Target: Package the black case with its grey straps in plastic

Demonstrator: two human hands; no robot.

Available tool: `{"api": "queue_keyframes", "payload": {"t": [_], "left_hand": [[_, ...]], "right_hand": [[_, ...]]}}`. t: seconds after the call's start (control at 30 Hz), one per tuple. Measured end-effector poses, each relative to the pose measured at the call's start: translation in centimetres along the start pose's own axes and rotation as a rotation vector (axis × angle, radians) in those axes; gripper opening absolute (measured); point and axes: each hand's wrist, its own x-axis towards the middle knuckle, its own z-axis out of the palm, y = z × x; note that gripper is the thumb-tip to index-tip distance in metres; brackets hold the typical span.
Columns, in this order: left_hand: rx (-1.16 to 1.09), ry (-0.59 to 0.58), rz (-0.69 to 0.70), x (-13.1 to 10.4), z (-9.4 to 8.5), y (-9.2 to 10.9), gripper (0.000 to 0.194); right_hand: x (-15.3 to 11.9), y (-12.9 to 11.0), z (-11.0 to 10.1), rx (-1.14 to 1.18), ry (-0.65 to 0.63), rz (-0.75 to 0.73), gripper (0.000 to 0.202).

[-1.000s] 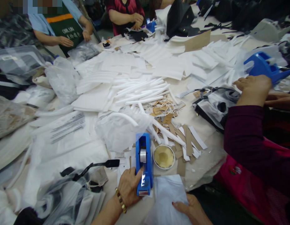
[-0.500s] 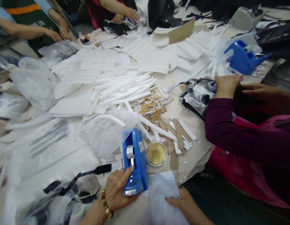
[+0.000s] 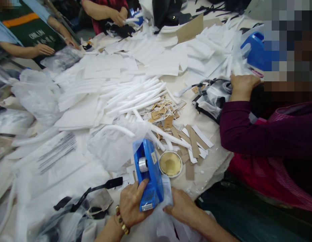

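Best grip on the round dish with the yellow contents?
Round dish: I'd come from above on the near-right side and pinch the outer wall just under the rim. It's open-topped, so keep fingertips off the yellow contents; the blue tape dispenser crowds its left.

Table [image 3: 188, 107]: cloth showed as a passage between the cardboard strips [image 3: 193, 143] and the wrapped black item [image 3: 211, 97].
Bowl [image 3: 170, 164]: stood just beside the tape dispenser [image 3: 148, 174], leaving little gap.
Foam tubes [image 3: 138, 94]: heaped beyond both, blocking a low reach.
Black strap [image 3: 105, 185]: crossed the left approach.
Purple sleeve [image 3: 251, 129]: barred the right side.
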Motion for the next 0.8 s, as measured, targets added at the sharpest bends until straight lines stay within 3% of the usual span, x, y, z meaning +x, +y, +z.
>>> {"api": "queue_keyframes", "payload": {"t": [0.1,0.3,0.5,0.67,0.8], "left_hand": [[0.030,-0.020,-0.009,-0.4,0.7,0.2,0.051],[0.114,-0.009,-0.010,-1.0,1.9,0.7,0.052],[0.123,-0.021,-0.075,-1.5,2.7,1.2,0.057],[0.100,-0.046,-0.121,-1.6,2.6,1.5,0.056],[0.102,-0.048,-0.130,-1.6,2.5,1.6,0.056]], "right_hand": [[-1.0,-0.8,-0.2,-0.231,-0.030,0.061,0.047],[-2.8,0.2,-1.0,-0.481,-0.086,0.077,0.047],[-3.8,2.7,-1.9,-0.403,-0.101,0.031,0.023],[-4.7,1.4,-0.5,-0.238,-0.038,-0.017,0.040],[-4.3,-0.7,1.4,-0.341,0.014,0.008,0.052]]}}
